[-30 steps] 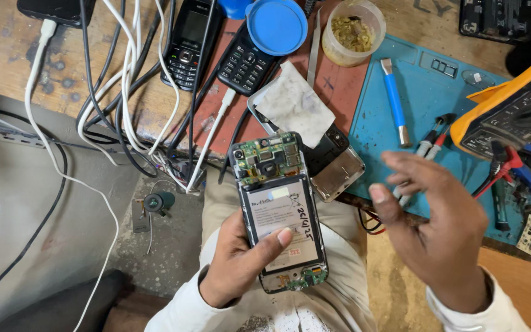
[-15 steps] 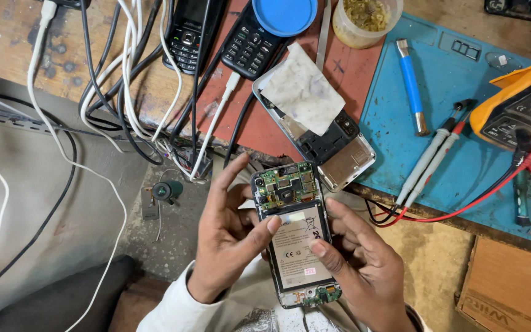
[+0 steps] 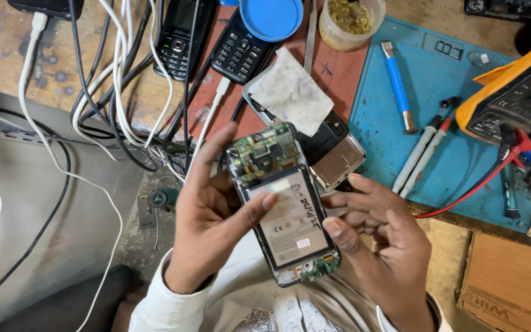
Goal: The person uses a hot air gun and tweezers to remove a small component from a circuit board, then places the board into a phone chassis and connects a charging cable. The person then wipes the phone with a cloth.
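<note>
both hands gripping opened phone (image 3: 287,212), back off: left hand (image 3: 213,224) cradling it, thumb on battery (image 3: 290,218); right hand (image 3: 382,237) pinching its edge.

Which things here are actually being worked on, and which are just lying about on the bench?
In hand:
- opened smartphone, back off, board and battery showing
- left hand gripping it
- right hand steadying its edge

Lying about:
- two keypad phones
- blue lid
- multimeter
- blue mat
- white cables

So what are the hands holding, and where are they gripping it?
An opened phone: the left hand cradles its left edge, thumb on the battery; the right hand grips its right edge.
</note>
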The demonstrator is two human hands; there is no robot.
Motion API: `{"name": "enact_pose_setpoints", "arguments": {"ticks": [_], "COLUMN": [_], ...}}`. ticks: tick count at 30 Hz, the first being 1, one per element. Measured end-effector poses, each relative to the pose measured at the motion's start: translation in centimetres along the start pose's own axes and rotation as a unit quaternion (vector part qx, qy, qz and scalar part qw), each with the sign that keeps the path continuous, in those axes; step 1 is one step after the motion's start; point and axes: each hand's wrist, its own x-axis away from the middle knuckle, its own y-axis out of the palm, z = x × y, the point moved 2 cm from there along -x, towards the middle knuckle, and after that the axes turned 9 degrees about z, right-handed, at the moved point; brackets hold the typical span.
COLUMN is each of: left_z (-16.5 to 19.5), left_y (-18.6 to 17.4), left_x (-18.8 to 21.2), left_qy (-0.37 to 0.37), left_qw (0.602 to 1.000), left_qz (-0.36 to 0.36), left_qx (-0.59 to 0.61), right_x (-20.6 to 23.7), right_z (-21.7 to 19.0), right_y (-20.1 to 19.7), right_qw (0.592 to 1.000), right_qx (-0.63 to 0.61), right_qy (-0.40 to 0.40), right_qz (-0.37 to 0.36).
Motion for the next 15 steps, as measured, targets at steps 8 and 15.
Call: {"name": "enact_pose_setpoints", "arguments": {"ticks": [8, 15], "left_z": [2.0, 2.2], "left_y": [-0.7, 1.1], "left_x": [-0.2, 0.0], "left_qy": [0.048, 0.053], "left_qw": [0.995, 0.992], "left_qz": [0.063, 0.078], "left_qx": [-0.059, -0.09], "right_x": [-3.2, -4.4], "right_z": [-2.3, -2.8], "right_y": [-5.9, -6.1], "right_qw": [0.969, 0.953], "right_qx": [-0.195, -0.266], "right_qy": [-0.147, -0.139], "right_qz": [0.039, 0.035]}}
